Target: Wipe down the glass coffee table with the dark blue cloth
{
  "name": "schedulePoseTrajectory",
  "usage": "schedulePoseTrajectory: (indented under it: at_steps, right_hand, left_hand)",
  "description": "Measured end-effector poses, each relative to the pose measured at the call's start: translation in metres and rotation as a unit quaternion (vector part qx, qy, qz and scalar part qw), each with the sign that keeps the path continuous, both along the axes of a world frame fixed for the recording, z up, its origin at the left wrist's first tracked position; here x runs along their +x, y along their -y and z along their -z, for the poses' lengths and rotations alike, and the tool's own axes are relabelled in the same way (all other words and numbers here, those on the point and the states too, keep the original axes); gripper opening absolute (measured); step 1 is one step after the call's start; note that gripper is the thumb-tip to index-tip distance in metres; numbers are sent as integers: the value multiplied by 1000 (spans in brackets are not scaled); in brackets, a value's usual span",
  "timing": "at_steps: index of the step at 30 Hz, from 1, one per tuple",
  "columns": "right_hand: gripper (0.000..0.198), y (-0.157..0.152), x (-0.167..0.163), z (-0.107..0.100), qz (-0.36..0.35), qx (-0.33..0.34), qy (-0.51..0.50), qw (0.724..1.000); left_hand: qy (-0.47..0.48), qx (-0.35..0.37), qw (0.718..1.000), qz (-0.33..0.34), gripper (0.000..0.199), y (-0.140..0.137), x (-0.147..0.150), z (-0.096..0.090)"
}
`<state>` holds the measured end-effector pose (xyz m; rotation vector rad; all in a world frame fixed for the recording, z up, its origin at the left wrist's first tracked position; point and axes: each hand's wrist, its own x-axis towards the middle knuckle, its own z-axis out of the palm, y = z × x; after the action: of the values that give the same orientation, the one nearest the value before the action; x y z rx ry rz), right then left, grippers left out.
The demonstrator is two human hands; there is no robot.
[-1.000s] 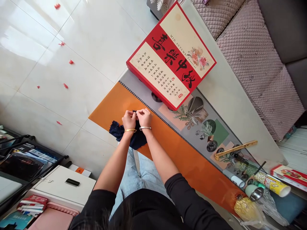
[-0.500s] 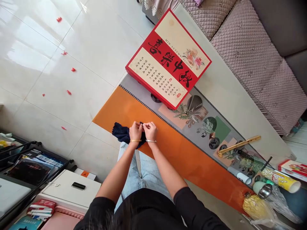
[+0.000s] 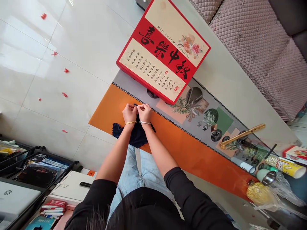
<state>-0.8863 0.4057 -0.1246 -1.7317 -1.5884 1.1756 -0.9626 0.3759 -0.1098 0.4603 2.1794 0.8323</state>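
A dark navy cloth [image 3: 137,135] with a ruffled, textured edge lies bunched on the orange strip of the table mat [image 3: 105,111]. My left hand [image 3: 130,113], a gold bangle at its wrist, pinches the cloth's upper end. Right beside it, my right hand [image 3: 145,112], wearing a silver bangle, pinches the same end, and the fingertips of both almost meet. The cloth's lower part spreads beneath my wrists toward the table's near edge. Exactly how the fingers grip it is too small to make out.
A red and cream gift box [image 3: 165,51] stands beyond my hands. Rightward lie a wooden back scratcher [image 3: 242,136], a green cup [image 3: 266,176], a yellow can [image 3: 291,167] and plastic bags. A drawer unit [image 3: 72,185] is at lower left; red scraps dot the tiled floor [image 3: 79,54].
Both hands have moved forward across the mat, away from my body, drawing the cloth's pinched end with them. More of the cloth now shows, spread out below my wrists.
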Motion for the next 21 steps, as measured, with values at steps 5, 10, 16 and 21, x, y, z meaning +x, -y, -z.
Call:
schedulePoseTrajectory:
  at_steps: [5, 10, 16, 21]
  right_hand:
    - [13, 49, 47, -14, 8, -6, 8, 1000]
    - [10, 86, 72, -17, 58, -57, 1, 997]
    - [11, 30, 34, -4, 76, -30, -13, 997]
    - [13, 58, 49, -16, 59, -48, -11, 997]
  left_hand:
    - [38, -5, 998, 50, 15, 52, 40, -5]
    - [53, -27, 997, 58, 16, 89, 68, -5]
    - [36, 1, 998, 51, 15, 28, 32, -2]
    - [51, -9, 995, 81, 18, 59, 40, -8]
